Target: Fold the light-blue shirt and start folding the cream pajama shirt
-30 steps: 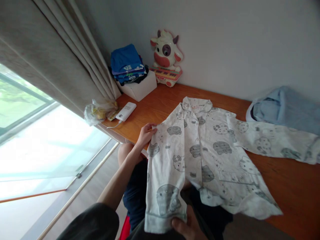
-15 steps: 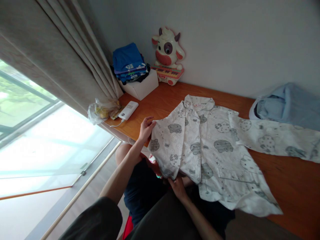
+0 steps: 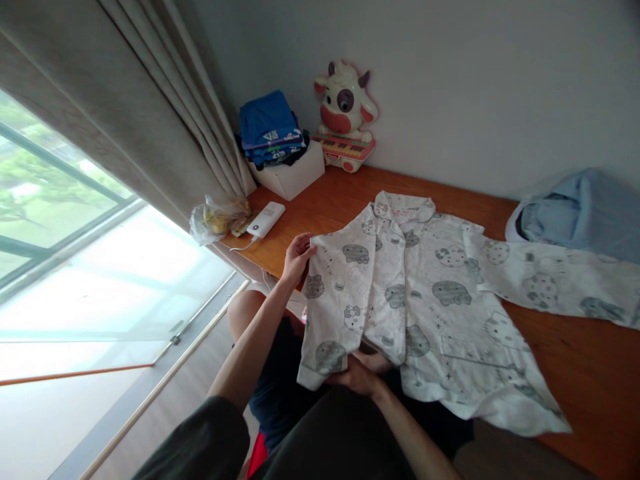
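A white pajama shirt [image 3: 450, 320] with grey cartoon cat prints lies spread over the table, collar toward the wall. Its one sleeve stretches out to the right, while the left sleeve is folded down over the front. My left hand [image 3: 299, 257] pinches the fabric at the left shoulder fold, by the table edge. Lower down, my right hand [image 3: 357, 375] grips the cuff end of the folded sleeve, its fingers partly hidden under the cloth. The shirt's lower hem hangs over the table's front edge above my lap.
Behind, on the wooden table [image 3: 295, 213], are a white box [image 3: 295, 175] with folded blue clothes [image 3: 270, 127], a cow toy keyboard [image 3: 345, 120], a power bank [image 3: 266, 219] and a plastic bag [image 3: 213, 220]. Light blue cloth [image 3: 580, 213] lies at right. Curtain [image 3: 165, 100] and window stand left.
The folded sleeve's cuff end has come down and flattened out toward my lap, with my right hand at it. My left hand stays at the shoulder fold. The view has shifted slightly.
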`<state>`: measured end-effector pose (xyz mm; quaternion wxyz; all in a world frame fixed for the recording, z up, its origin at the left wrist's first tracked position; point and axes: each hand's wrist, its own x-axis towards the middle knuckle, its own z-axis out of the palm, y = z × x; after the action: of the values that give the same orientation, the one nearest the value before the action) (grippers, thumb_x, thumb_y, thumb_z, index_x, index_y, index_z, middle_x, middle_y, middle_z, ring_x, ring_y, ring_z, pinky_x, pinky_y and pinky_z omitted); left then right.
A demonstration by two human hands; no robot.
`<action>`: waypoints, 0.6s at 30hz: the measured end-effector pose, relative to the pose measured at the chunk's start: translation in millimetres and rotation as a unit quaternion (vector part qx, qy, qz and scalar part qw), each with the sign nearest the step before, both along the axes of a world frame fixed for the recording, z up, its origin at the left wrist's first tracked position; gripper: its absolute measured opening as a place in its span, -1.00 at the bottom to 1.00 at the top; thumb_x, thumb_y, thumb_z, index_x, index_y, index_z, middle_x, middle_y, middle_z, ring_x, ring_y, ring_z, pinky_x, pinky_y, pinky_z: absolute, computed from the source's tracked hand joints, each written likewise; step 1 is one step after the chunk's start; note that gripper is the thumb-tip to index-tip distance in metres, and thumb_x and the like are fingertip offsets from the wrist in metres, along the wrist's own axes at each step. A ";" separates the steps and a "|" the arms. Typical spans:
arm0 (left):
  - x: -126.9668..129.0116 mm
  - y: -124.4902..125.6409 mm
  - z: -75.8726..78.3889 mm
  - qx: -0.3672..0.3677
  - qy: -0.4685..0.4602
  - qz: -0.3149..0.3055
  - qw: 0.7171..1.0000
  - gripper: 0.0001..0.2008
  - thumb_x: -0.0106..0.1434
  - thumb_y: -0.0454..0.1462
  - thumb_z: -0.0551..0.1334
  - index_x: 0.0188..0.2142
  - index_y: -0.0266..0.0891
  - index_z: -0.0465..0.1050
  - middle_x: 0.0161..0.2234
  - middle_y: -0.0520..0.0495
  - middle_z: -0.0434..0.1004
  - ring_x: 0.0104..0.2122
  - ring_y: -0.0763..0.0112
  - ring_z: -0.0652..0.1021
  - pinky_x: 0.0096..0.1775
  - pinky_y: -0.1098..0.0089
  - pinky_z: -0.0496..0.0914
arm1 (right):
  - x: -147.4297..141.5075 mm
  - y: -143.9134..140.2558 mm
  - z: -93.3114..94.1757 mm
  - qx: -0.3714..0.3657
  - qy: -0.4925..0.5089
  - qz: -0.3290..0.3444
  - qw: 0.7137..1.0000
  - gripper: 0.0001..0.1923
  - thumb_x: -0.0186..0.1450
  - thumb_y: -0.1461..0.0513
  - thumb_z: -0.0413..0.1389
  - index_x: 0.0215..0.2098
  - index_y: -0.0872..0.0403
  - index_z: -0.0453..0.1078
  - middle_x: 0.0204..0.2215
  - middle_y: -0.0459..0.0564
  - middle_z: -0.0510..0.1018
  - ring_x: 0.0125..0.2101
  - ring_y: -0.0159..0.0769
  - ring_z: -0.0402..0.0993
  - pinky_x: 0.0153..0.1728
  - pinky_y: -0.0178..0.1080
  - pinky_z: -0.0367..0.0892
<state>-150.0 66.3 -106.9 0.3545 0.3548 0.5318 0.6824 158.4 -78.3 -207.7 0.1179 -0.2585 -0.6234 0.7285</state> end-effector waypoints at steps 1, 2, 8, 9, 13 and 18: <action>-1.8 0.2 0.5 -0.008 -0.005 -0.013 1.000 -0.44 0.24 -0.14 0.53 0.19 -0.12 0.48 0.05 -0.13 0.67 -0.02 0.23 0.64 0.05 0.27 0.49 | -4.5 -6.2 1.2 -0.005 0.003 -0.005 1.000 -0.48 0.22 -0.09 0.43 0.03 -0.01 0.65 -0.04 0.05 0.75 0.08 0.06 0.66 0.27 0.10 0.46; -3.2 0.2 1.4 -0.016 -0.010 -0.025 1.000 -0.39 0.24 -0.14 0.53 0.23 -0.11 0.45 0.07 -0.13 0.66 -0.01 0.23 0.64 0.05 0.26 0.49 | -10.4 -10.5 0.3 0.002 -0.007 -0.029 1.000 -0.52 0.26 -0.10 0.39 0.01 -0.03 0.66 -0.04 0.04 0.75 0.12 0.08 0.63 0.32 0.11 0.41; -4.4 -1.1 11.1 -0.030 -0.043 -0.067 0.996 -0.21 0.19 -0.19 0.54 0.36 -0.05 0.33 0.15 -0.14 0.59 -0.04 0.24 0.64 -0.02 0.27 0.53 | -37.8 3.1 -14.6 0.045 -0.099 -0.163 0.981 -0.50 0.31 -0.14 0.27 -0.02 0.05 0.65 0.01 0.21 0.73 0.16 0.24 0.58 0.32 0.21 0.36; -4.1 -1.4 12.5 -0.033 -0.046 -0.067 0.996 -0.21 0.19 -0.19 0.54 0.36 -0.06 0.33 0.15 -0.15 0.59 -0.05 0.24 0.63 -0.04 0.27 0.53 | -36.3 4.9 -12.2 0.043 -0.095 -0.150 0.983 -0.49 0.28 -0.12 0.30 -0.02 0.06 0.65 0.01 0.22 0.73 0.15 0.22 0.60 0.30 0.18 0.40; -4.4 -0.4 15.5 -0.051 -0.054 -0.061 0.995 -0.26 0.19 -0.20 0.53 0.32 -0.09 0.37 0.09 -0.13 0.62 -0.08 0.25 0.62 -0.06 0.29 0.51 | -24.3 -5.1 9.1 0.012 -0.028 -0.066 0.997 -0.42 0.25 0.01 0.37 0.17 0.08 0.57 0.10 0.19 0.70 0.14 0.06 0.63 0.26 0.03 0.47; -7.1 5.5 14.2 -0.059 -0.045 -0.058 0.996 -0.46 0.15 -0.23 0.54 0.12 -0.16 0.55 0.03 -0.11 0.64 -0.10 0.30 0.59 -0.06 0.35 0.46 | -28.1 -19.7 23.0 0.066 -0.061 -0.089 0.992 -0.51 0.32 0.02 0.30 0.12 0.10 0.58 0.11 0.24 0.69 0.20 0.13 0.58 0.34 0.15 0.38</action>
<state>-157.1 71.7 -92.7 0.4368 0.3326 0.5332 0.6437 130.3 -98.0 -184.7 0.1602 -0.3486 -0.6505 0.6555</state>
